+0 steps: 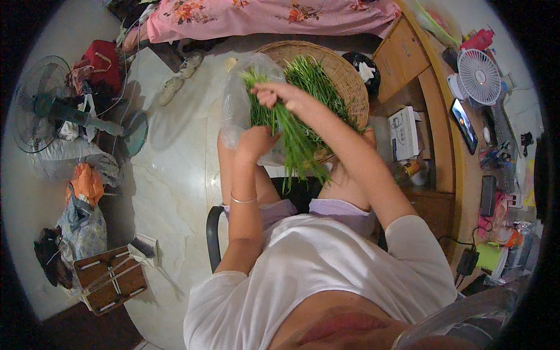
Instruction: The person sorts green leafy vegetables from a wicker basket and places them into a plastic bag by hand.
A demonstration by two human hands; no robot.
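My right hand point(278, 95) grips a bunch of long green stalks point(291, 135) near its paler upper end. The rest of the bunch hangs down between my knees, its tips loose. Curled beside the bunch, my left hand point(258, 142) has its fingertips at the stalks; whether they pinch any is hidden. A clear plastic bag point(234, 94) lies just beyond my left hand, partly under the greens. More green stalks point(313, 76) are heaped in a round wicker basket point(352, 78) in front of me, partly covered by my right forearm.
A pedestal fan point(48, 105) stands at the left. A folded small table point(111, 280) and a brush point(144, 247) are at lower left. Shoes point(170, 89) lie on the tiled floor. On the right, a wooden desk point(446, 148) bears a small white fan point(479, 76) and a phone point(463, 124).
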